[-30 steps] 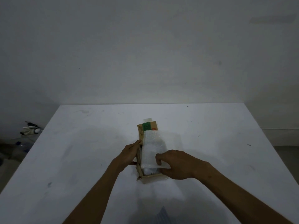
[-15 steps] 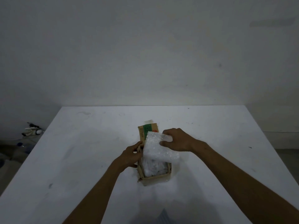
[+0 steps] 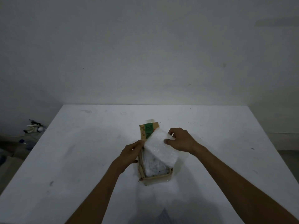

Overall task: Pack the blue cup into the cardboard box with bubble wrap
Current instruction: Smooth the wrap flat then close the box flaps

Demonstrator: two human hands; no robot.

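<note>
Head view. My right hand (image 3: 181, 139) pinches the upper end of a folded sheet of bubble wrap (image 3: 160, 148), which slants from the far flap down across the open top of the cardboard box (image 3: 156, 178). My left hand (image 3: 131, 152) rests curled against the box's left wall, thumb at the rim. More crumpled wrap fills the box interior; the blue cup itself is not visible, so I cannot tell its position. The box stands on the white desk (image 3: 80, 151), its green-labelled flap (image 3: 148, 129) raised behind.

White table (image 3: 80, 159) — scuffed; grey wall (image 3: 145, 54) behind; floor clutter (image 3: 33, 128) far left.
</note>
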